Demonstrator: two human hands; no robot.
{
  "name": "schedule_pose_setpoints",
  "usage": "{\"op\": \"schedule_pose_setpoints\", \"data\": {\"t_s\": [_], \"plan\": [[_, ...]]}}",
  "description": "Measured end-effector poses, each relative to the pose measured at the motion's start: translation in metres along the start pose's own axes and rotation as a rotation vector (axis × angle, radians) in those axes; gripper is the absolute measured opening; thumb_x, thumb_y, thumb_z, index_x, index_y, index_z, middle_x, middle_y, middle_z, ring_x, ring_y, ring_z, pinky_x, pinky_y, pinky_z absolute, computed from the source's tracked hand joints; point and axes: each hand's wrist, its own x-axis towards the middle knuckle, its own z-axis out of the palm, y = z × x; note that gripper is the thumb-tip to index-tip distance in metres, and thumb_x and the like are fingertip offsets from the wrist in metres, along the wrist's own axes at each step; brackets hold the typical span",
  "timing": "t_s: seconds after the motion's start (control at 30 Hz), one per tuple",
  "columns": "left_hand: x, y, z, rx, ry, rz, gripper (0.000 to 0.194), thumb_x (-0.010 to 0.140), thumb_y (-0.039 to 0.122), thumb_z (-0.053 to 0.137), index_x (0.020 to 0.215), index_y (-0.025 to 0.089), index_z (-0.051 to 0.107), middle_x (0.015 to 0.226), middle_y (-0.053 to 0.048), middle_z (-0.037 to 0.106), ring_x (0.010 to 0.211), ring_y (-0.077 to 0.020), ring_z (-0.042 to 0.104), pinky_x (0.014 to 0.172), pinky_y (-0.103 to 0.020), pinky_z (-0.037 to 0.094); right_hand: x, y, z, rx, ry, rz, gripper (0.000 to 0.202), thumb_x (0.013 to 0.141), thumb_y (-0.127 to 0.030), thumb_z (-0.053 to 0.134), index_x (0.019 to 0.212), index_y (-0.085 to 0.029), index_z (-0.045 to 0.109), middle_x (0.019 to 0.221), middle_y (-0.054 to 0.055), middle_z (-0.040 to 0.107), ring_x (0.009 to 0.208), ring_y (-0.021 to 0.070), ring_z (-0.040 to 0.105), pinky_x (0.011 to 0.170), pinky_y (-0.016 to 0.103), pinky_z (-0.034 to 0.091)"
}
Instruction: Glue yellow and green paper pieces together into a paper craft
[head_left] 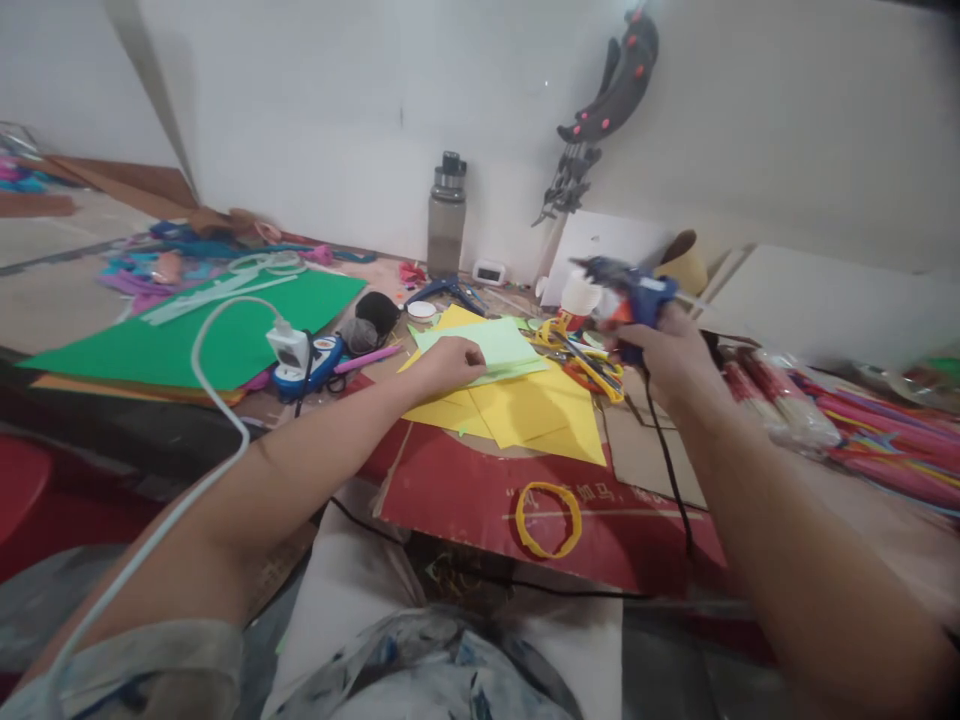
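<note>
My right hand (671, 350) is wrapped round the handle of a blue hot glue gun (649, 295), held up above the right part of the table with its black cord (667, 460) hanging down. Curled fingers show on my left hand (450, 365), which lies on pale green paper (502, 345); whether anything is between them is hidden. Beneath that paper, yellow sheets (551, 405) are spread out. Scissors with yellow handles (600, 375) lie just below the glue gun. A yellow ring (548, 520) rests near the table's front edge, on a red printed board (465, 500).
At the left are green sheets (322, 305) and a blue power strip (311, 365) with a white plug and cable. A grey water bottle (447, 220) stands by the wall, next to a small white clock (489, 272). Colourful pipe cleaners (892, 430) lie at right.
</note>
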Motion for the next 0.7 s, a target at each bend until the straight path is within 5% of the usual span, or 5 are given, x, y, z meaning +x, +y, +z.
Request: {"op": "schedule_pose_setpoints", "data": {"t_s": [0.2,0.53,0.7], "plan": [[0.0,0.003,-0.003,0.035,-0.028,-0.036,0.018,0.076,0.023,0.059,0.08,0.016,0.076,0.085,-0.006,0.076,0.079,-0.0189,0.066,0.07,-0.027,0.046,-0.012,0.005,0.035,0.077,-0.031,-0.036,0.04,0.067,-0.028,0.07,0.1,-0.023,0.049,0.089,0.001,0.068,0.067,0.0157,0.066,0.05,0.026,0.051],[0.004,0.0,-0.001,-0.052,-0.014,-0.067,0.015,0.075,0.024,0.06,0.076,0.017,0.074,0.077,-0.004,0.074,0.071,-0.0159,0.063,0.066,-0.026,0.045,-0.029,0.005,0.022,0.13,-0.222,0.03,0.036,0.075,-0.035,0.067,0.105,-0.024,0.05,0.071,-0.005,0.06,0.055,0.0131,0.056,0.049,0.026,0.046],[0.003,-0.004,0.0,-0.104,-0.015,-0.084,0.016,0.075,0.026,0.061,0.075,0.016,0.074,0.076,-0.005,0.074,0.071,-0.0157,0.063,0.065,-0.026,0.044,-0.039,-0.006,0.011,-0.237,-0.194,-0.132,0.032,0.08,-0.033,0.064,0.11,-0.024,0.057,0.099,0.006,0.069,0.085,0.0239,0.065,0.072,0.038,0.053]]}}
